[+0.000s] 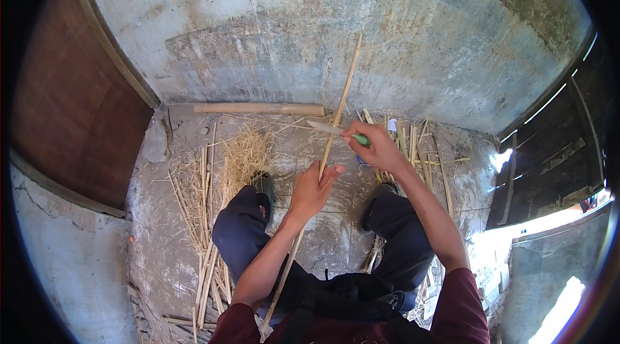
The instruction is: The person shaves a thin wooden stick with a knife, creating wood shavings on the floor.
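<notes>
A long, thin bamboo strip (349, 79) slants from beside my lap up toward the wall, its far end raised. My left hand (309, 194) grips it around the middle, with the thumb pointing right. In my right hand (378, 145) is a knife (325, 128) with a green handle, the fingers closed around it. The pale blade points left and lies across the strip, a little beyond my left hand. Whether its edge cuts into the bamboo is too small to tell.
A thick bamboo pole (258, 109) lies along the wall's foot. Left of my feet are a heap of shavings (247, 155) and several loose strips (204, 266). More strips (413, 144) lie on the right. A brown door (77, 99) stands left, dark boards (549, 157) right.
</notes>
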A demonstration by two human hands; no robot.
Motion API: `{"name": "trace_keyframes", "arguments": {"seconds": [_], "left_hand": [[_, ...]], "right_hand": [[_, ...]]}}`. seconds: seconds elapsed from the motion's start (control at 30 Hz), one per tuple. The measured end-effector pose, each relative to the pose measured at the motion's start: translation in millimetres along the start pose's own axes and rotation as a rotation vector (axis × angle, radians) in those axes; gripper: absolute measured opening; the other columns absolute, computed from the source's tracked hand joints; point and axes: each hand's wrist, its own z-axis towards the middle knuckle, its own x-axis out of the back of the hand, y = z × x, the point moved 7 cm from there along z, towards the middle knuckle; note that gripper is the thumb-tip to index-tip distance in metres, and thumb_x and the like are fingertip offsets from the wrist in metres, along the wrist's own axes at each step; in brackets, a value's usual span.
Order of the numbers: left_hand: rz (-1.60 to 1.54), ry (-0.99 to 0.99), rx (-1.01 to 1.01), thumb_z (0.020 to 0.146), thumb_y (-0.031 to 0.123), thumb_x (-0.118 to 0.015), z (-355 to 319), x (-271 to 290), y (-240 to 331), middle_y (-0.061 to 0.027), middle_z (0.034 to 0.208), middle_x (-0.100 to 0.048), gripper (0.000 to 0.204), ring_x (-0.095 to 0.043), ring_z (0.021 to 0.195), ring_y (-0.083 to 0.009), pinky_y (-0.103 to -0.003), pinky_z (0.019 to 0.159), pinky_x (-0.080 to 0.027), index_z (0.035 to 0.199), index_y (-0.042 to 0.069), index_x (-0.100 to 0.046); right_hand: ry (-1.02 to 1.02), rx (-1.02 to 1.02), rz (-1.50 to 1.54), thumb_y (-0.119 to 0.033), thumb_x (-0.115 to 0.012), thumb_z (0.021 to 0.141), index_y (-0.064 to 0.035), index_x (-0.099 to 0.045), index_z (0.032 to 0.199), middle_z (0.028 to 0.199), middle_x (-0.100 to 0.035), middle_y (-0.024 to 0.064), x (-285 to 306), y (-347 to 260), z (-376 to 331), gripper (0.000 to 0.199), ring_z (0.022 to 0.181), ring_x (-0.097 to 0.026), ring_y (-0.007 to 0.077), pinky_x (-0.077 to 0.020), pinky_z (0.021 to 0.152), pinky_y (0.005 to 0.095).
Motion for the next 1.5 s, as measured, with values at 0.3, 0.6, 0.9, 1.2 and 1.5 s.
{"name": "trace_keyframes", "arguments": {"seconds": [0.3, 0.6, 0.9, 1.2, 1.5], "left_hand": [[0.007, -0.004, 0.0, 0.109, 0.053, -0.063, -3, -2, 3, -0.0165, 0.069, -0.06, 0.059, -0.056, 0.063, -0.0291, -0.045, 0.064, -0.047, 0.101, -0.005, -0.065], [0.03, -0.018, -0.018, 0.109, 0.049, -0.065, -6, -6, -2, -0.0194, 0.072, -0.063, 0.056, -0.061, 0.066, -0.0313, -0.044, 0.066, -0.049, 0.101, -0.006, -0.065], [0.078, -0.067, -0.083, 0.109, 0.043, -0.068, -27, -9, 13, -0.0248, 0.071, -0.062, 0.051, -0.065, 0.066, -0.0431, -0.049, 0.064, -0.048, 0.098, -0.006, -0.06], [0.116, -0.141, 0.012, 0.113, 0.037, -0.061, -85, 10, 30, -0.0278, 0.072, -0.061, 0.043, -0.067, 0.074, -0.0501, -0.051, 0.066, -0.047, 0.103, -0.005, -0.058], [0.166, -0.114, 0.0, 0.113, 0.036, -0.061, -93, 10, 18, -0.0272, 0.063, -0.059, 0.043, -0.065, 0.064, -0.052, -0.056, 0.058, -0.045, 0.105, -0.006, -0.055]], "right_hand": [[0.098, 0.201, 0.023, -0.006, -0.072, 0.098, -0.0053, -0.071, 0.108, 0.09, -0.075, 0.0144, 5, 1, 0, 0.011, 0.076, -0.072, 0.0275, -0.0532, 0.067, 0.038], [0.078, 0.087, 0.097, -0.009, -0.069, 0.101, -0.0059, -0.07, 0.109, 0.089, -0.076, 0.013, 10, 16, -5, 0.009, 0.072, -0.071, 0.0242, -0.0521, 0.064, 0.0373], [0.364, 0.067, 0.044, -0.01, -0.068, 0.104, -0.001, -0.066, 0.109, 0.099, -0.079, 0.0153, 72, 54, 4, 0.01, 0.086, -0.07, 0.0151, -0.0533, 0.077, 0.0347], [0.533, -0.007, 0.103, -0.012, -0.069, 0.105, 0.0009, -0.066, 0.109, 0.097, -0.079, 0.0153, 120, 81, -3, 0.014, 0.089, -0.067, 0.0118, -0.052, 0.081, 0.0332], [0.473, 0.036, -0.131, -0.013, -0.068, 0.104, -0.0018, -0.069, 0.111, 0.095, -0.078, 0.0118, 119, 47, -4, 0.013, 0.08, -0.069, 0.0201, -0.0541, 0.075, 0.0369]]}}
